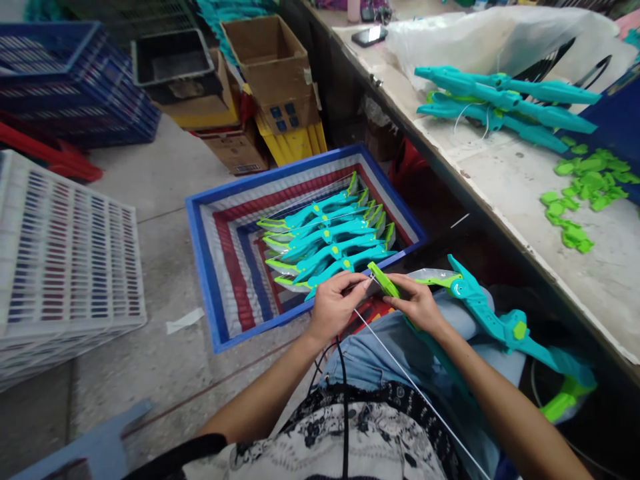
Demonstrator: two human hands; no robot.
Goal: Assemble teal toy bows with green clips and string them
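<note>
A turquoise and green toy bow lies across my lap. My right hand is closed round a green limb tip beside it. Close to that tip, my left hand pinches the end of a white string, which runs down past my right forearm to the lower edge of the view. The string's very end is too small to make out. Just beyond my hands, several similar bows lie side by side in a blue-rimmed crate with a striped lining.
On the workbench to the right are stacked turquoise bow parts, loose green pieces and a phone. A white basket stands left on the floor. Blue crates and cardboard boxes are behind.
</note>
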